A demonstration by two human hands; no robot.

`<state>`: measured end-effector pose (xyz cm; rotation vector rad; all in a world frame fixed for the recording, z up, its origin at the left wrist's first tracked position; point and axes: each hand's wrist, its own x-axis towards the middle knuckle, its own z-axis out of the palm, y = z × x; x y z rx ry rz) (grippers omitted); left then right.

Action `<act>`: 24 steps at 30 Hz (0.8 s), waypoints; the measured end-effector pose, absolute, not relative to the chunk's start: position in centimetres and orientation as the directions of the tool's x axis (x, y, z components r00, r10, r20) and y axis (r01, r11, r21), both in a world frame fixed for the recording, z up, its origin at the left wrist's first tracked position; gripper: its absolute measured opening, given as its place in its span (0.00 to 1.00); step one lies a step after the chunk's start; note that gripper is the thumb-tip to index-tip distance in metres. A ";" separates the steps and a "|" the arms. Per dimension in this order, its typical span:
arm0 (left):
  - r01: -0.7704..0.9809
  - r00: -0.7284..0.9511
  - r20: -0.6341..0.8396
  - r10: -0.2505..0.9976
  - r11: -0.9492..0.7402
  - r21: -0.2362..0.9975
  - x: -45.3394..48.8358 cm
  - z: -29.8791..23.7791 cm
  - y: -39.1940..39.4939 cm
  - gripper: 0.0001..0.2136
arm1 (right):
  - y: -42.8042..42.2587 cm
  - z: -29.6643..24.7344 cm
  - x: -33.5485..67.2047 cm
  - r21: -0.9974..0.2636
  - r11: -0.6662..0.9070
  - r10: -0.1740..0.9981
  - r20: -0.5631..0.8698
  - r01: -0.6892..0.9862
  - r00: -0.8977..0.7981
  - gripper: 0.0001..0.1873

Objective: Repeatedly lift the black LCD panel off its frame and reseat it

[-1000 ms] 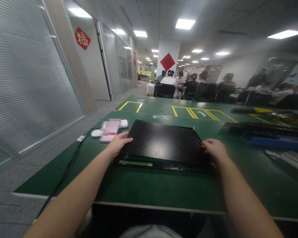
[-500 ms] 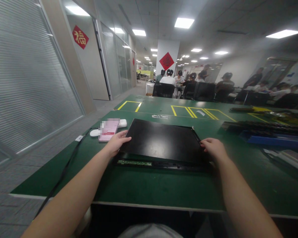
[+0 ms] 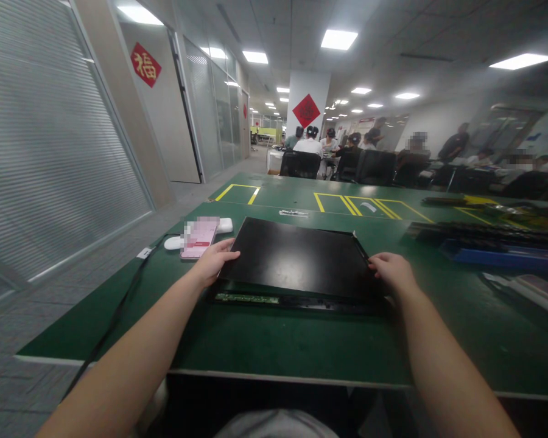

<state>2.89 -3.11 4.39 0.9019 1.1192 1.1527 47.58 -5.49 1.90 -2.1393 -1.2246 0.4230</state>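
A flat black panel (image 3: 301, 255) lies on the green table (image 3: 278, 347) in front of me, with a narrow circuit strip (image 3: 249, 298) showing along its near edge. My left hand (image 3: 214, 263) grips the panel's left edge, thumb on top. On the right edge, my right hand (image 3: 393, 272) curls its fingers around the panel. Both forearms reach in from the bottom of the view.
A pink phone (image 3: 199, 238) and a white device (image 3: 173, 243) lie left of the panel, with a black cable (image 3: 119, 316) running off the table edge. Dark parts and a blue tray (image 3: 493, 255) sit at the right. Several people sit at tables (image 3: 347, 149) farther back.
Both hands stay on the panel's edges; only the view has shifted slightly.
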 end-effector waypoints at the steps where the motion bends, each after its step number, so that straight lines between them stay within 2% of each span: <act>1: -0.227 0.035 -0.194 0.980 0.197 0.954 2.9 4.3 -3.1 0.25 | -5.5 1.9 47.6 -0.659 -0.367 0.856 0.037 0.656 0.516 0.12; 15: -0.121 0.000 -0.099 0.995 0.099 0.988 2.9 3.8 -3.0 0.24 | -5.2 1.1 48.1 -0.701 -0.354 0.853 0.028 0.619 0.521 0.12; 18: 0.045 -0.048 0.010 0.999 -0.008 0.999 2.4 3.4 -2.6 0.21 | -5.2 1.1 48.2 -0.701 -0.344 0.859 0.034 0.624 0.511 0.12; 21: 0.261 -0.137 0.143 0.980 -0.103 0.960 1.9 2.9 -2.0 0.18 | -5.0 0.9 48.5 -0.697 -0.336 0.863 0.041 0.633 0.503 0.11; 24: 0.349 -0.136 0.154 0.979 -0.098 0.932 1.5 2.3 -1.6 0.19 | -4.6 0.5 48.9 -0.727 -0.317 0.863 0.044 0.609 0.502 0.12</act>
